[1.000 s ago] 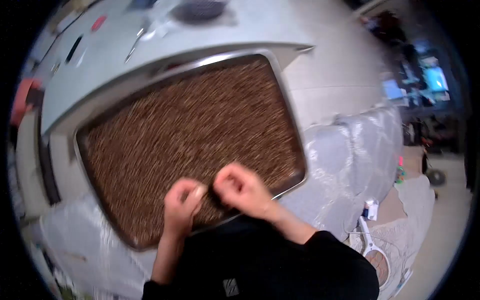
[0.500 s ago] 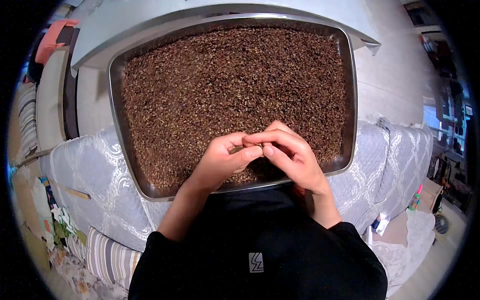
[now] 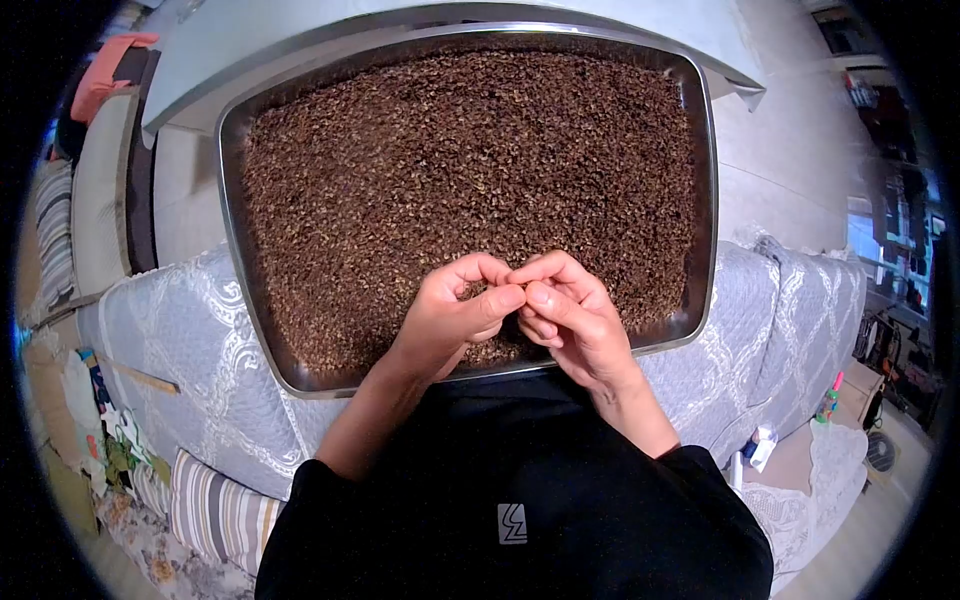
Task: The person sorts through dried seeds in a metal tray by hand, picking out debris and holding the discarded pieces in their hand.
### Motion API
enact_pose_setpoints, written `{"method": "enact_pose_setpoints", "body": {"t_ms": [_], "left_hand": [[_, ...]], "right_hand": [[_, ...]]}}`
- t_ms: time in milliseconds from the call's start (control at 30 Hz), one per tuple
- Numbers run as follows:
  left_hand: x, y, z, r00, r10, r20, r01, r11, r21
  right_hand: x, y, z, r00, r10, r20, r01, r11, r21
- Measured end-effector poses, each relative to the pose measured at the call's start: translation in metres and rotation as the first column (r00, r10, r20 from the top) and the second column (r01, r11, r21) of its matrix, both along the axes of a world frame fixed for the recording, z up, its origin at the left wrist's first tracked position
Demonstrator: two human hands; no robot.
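A large rectangular metal tray (image 3: 712,230) spans the middle of the head view, filled with a layer of small brown dried husks or peppercorn-like pieces (image 3: 470,160). Over its near edge, my left hand (image 3: 455,312) is closed in a pinch, thumb and forefinger together. My right hand (image 3: 575,310) pinches as well, its thumb and forefinger tips touching those of the left. Whatever sits between the fingertips is too small or hidden to make out. Both hands are held above the brown pieces.
Beneath the tray's near side lies a grey-white patterned cover (image 3: 190,330). A pale table (image 3: 400,18) stands beyond the far edge. A striped pillow (image 3: 222,510) is at lower left, and a small green bottle with a pink top (image 3: 829,403) at right.
My right hand has turned slightly; its forefinger has drawn back from over the left fingers to meet them tip to tip. The left hand stays nearly in place.
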State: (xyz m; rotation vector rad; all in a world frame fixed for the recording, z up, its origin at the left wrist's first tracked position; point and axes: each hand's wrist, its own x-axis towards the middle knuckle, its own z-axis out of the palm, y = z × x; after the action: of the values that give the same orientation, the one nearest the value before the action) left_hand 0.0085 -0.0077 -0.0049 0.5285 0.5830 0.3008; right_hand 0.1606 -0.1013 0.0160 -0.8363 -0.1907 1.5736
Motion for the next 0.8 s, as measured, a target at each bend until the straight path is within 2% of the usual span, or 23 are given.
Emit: {"method": "enact_pose_setpoints", "body": {"t_ms": [67, 167, 333, 400, 500, 533, 600, 700, 800], "left_hand": [[-0.002, 0.0, 0.002, 1.0, -0.029, -0.003, 0.029, 1.0, -0.002], [-0.006, 0.002, 0.001, 0.995, -0.104, -0.007, 0.104, 0.994, 0.028], [-0.008, 0.005, 0.01, 0.983, -0.181, -0.042, 0.184, 0.979, 0.083], [-0.011, 0.008, 0.011, 0.98, -0.2, 0.013, 0.2, 0.979, 0.025], [-0.011, 0.009, 0.007, 0.975, -0.214, 0.059, 0.218, 0.974, -0.061], [-0.01, 0.009, 0.004, 0.973, -0.22, 0.071, 0.226, 0.97, -0.088], [-0.012, 0.008, -0.002, 0.969, -0.219, 0.118, 0.231, 0.967, -0.105], [-0.013, 0.007, -0.001, 0.962, -0.22, 0.16, 0.244, 0.958, -0.15], [-0.018, 0.008, -0.002, 0.965, -0.232, 0.122, 0.25, 0.954, -0.164]], "right_hand": [[0.0, -0.002, -0.002, 1.0, 0.0, 0.003, 0.0, 1.0, -0.007], [-0.001, -0.004, -0.003, 0.983, 0.027, 0.18, -0.024, 1.0, -0.021], [0.006, -0.002, -0.003, 0.945, -0.048, 0.323, 0.076, 0.994, -0.074], [0.012, -0.002, 0.006, 0.949, -0.047, 0.311, 0.059, 0.998, -0.032], [0.008, -0.002, 0.008, 0.82, 0.005, 0.573, -0.082, 0.991, 0.108], [0.01, -0.003, 0.008, 0.747, 0.083, 0.659, -0.176, 0.981, 0.076], [0.007, -0.004, 0.003, 0.742, 0.051, 0.669, -0.16, 0.982, 0.102], [0.007, -0.005, 0.001, 0.856, 0.092, 0.509, -0.143, 0.988, 0.062], [0.005, -0.009, 0.004, 0.75, 0.142, 0.646, -0.167, 0.986, -0.022]]}}
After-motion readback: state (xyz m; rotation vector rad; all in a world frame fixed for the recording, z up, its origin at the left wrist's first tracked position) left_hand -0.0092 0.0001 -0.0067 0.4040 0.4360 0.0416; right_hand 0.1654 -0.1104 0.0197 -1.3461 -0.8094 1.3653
